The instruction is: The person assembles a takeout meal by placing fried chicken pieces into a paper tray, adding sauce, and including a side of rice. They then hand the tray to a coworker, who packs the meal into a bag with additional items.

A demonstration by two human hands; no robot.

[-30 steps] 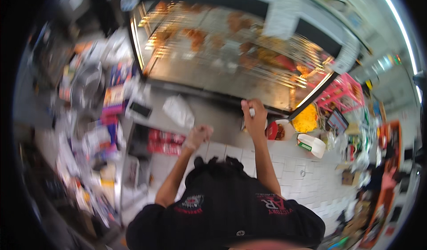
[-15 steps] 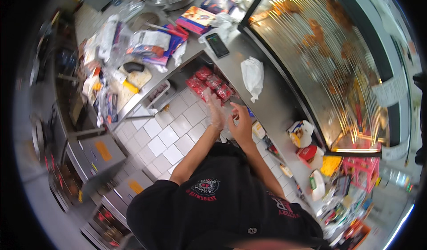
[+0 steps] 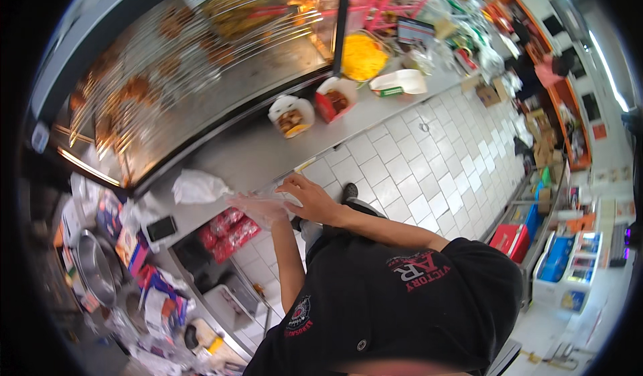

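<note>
My left hand (image 3: pixel 258 210) wears a clear plastic glove, its fingers stretched out toward the counter's front edge. Close by its wrist, my right hand (image 3: pixel 307 198) is bent with thumb and fingers drawn together on thin clear plastic of the disposable glove (image 3: pixel 276 192). How much of the plastic lies in the right fingers is hard to see. A crumpled white plastic bag (image 3: pixel 199 186) lies on the counter just past the left fingertips. Below the counter, beside the left hand, sit several red plastic-wrapped packs (image 3: pixel 229 235).
A glass-fronted warming cabinet (image 3: pixel 174 74) with fried pieces stands along the steel counter (image 3: pixel 251 154). Two food boxes (image 3: pixel 293 116) (image 3: pixel 335 99), an open white carton (image 3: pixel 400 83) and a yellow-filled bowl (image 3: pixel 364 56) sit rightward. At left are a phone (image 3: pixel 161 228) and a steel basin (image 3: pixel 98 267).
My view has swung to the right, bringing the food boxes and tiled aisle into sight. The right hand has come in against the gloved left hand; its fingers were apart from it before.
</note>
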